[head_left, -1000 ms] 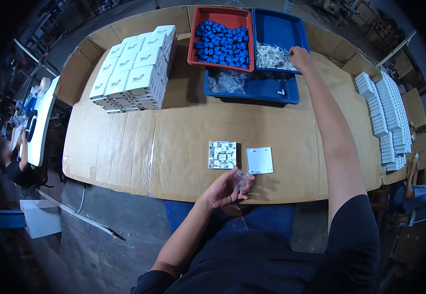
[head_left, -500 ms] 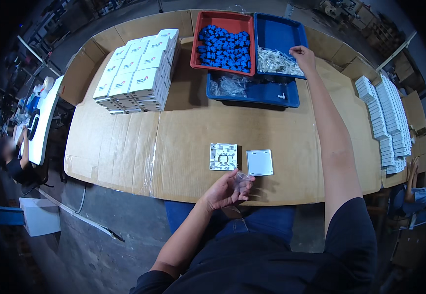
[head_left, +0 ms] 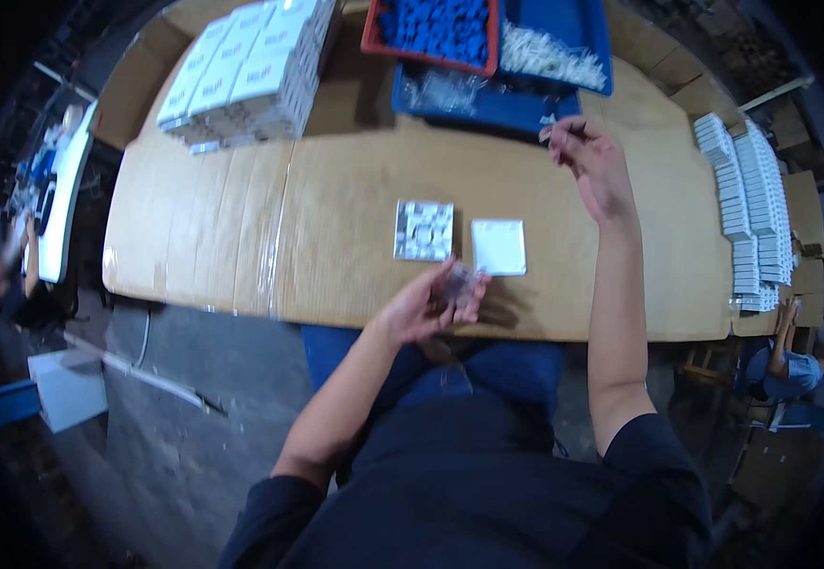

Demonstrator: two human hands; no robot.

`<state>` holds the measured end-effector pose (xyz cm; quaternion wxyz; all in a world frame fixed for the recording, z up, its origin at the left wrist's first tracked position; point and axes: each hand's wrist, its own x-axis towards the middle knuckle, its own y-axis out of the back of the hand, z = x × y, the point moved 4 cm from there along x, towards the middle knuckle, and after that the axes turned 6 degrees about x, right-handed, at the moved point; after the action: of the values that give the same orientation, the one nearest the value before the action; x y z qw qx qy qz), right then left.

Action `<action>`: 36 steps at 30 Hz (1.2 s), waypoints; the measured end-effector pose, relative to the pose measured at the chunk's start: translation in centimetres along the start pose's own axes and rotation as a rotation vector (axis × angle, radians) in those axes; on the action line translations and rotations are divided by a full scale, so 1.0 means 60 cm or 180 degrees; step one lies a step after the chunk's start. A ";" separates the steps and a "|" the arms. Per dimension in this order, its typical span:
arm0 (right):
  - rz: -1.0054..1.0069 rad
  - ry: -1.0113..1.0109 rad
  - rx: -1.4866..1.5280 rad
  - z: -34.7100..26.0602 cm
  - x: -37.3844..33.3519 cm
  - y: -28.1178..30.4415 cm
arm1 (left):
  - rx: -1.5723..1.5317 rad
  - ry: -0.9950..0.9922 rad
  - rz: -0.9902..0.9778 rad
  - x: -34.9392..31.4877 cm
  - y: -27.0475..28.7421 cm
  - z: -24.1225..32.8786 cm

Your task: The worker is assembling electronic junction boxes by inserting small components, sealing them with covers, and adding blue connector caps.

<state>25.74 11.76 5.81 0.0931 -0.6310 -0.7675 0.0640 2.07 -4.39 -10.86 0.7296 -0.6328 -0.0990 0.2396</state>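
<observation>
My left hand [head_left: 431, 303] is curled around a clear plastic piece [head_left: 460, 281] near the table's front edge; its exact kind cannot be made out. My right hand [head_left: 592, 171] is raised over the table, its fingers pinched on a small whitish piece [head_left: 547, 122], blurred. Just beyond my left hand lies a square box [head_left: 423, 230] with a grey-and-white patterned face and a round shape in its middle. To its right is a plain white square lid [head_left: 498, 247], lying flat.
A red tray [head_left: 429, 60] of blue plastic parts and a blue tray [head_left: 605, 28] of white pieces stand at the back, above another blue tray [head_left: 516, 116] with clear plastic. White boxes [head_left: 241, 71] are stacked back left, more boxes [head_left: 751, 204] far right. People sit at both sides.
My right hand has come back from the white pieces toward me, carrying a small whitish piece. My left hand still holds the clear plastic. The whole view has shifted, so the table sits higher.
</observation>
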 end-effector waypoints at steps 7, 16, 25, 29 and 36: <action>-0.0116 -0.0819 -0.0498 0.127 -0.182 -0.105 | 0.0586 -0.0456 0.0100 0.008 -0.026 0.001; -0.1136 -0.0983 -0.1595 0.093 -0.196 -0.141 | 0.0698 -0.0399 0.0321 -0.001 -0.028 -0.014; -0.1120 -0.1268 -0.1184 0.109 -0.208 -0.158 | 0.0834 -0.0548 0.0325 -0.011 -0.039 -0.010; -0.1109 -0.1052 -0.1227 0.121 -0.212 -0.152 | 0.0720 -0.0449 0.0239 -0.008 -0.023 -0.015; -0.1351 -0.1232 -0.1178 0.145 -0.213 -0.172 | 0.0885 -0.0411 0.0230 -0.012 -0.007 -0.017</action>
<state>16.30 -2.65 -1.25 -0.1591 -0.4396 -0.8838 0.0215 1.98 -5.66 -10.53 0.7932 -0.5122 -0.0888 0.3173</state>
